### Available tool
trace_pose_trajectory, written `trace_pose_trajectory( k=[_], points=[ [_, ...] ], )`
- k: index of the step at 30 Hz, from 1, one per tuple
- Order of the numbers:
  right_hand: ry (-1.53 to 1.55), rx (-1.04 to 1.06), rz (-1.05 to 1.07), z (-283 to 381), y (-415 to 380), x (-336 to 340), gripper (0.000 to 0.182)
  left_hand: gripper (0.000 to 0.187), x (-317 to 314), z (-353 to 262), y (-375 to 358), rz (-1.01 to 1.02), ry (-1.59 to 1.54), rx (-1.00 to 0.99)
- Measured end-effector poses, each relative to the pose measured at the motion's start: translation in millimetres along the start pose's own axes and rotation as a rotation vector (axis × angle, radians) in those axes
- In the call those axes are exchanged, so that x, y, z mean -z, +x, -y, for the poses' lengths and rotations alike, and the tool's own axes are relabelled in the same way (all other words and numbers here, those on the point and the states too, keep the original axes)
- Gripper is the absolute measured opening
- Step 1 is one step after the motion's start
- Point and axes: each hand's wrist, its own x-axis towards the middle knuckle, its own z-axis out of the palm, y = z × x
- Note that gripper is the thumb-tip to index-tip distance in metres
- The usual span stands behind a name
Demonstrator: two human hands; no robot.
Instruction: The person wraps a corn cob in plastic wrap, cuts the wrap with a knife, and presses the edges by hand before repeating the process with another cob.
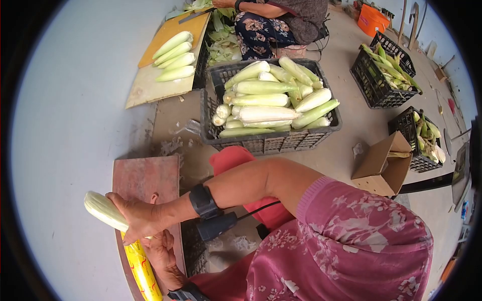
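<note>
My right hand [138, 213] grips a peeled, pale ear of corn [104, 209] slantwise over the top of a yellow printed roll of plastic film [140, 268]. Just below it, my left hand [163, 251] has its fingers bent in beside the roll. What those fingers hold is hidden by the right hand and wrist. Both lie over a reddish board [145, 173] by the wall. A black band with a small box circles my right wrist.
A black crate [261, 145] heaped with husked corn stands ahead. More ears lie on a wooden board [143, 88] near a seated person [271, 30] among husks. On the right are a cardboard box [381, 165], crates of unhusked corn [374, 90] and an orange bucket [372, 20].
</note>
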Motion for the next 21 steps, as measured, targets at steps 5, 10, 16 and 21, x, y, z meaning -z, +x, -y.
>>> trace_pose_trajectory(
  k=[5,10,16,21],
  points=[
    [0.054,-0.094,0.108,16,2,15,0.090,0.029,-3,-24,0,0.158,0.321,0.171],
    [-0.003,-0.103,0.134,23,8,23,0.086,0.051,24,-28,5,0.071,0.352,0.050],
    [0.216,-0.190,0.292,28,-1,15,0.087,0.090,120,-14,25,0.278,-0.451,-0.274],
    [0.209,-0.208,0.420,40,-10,15,0.088,0.103,49,-28,17,0.066,-0.591,-0.346]
  ],
)
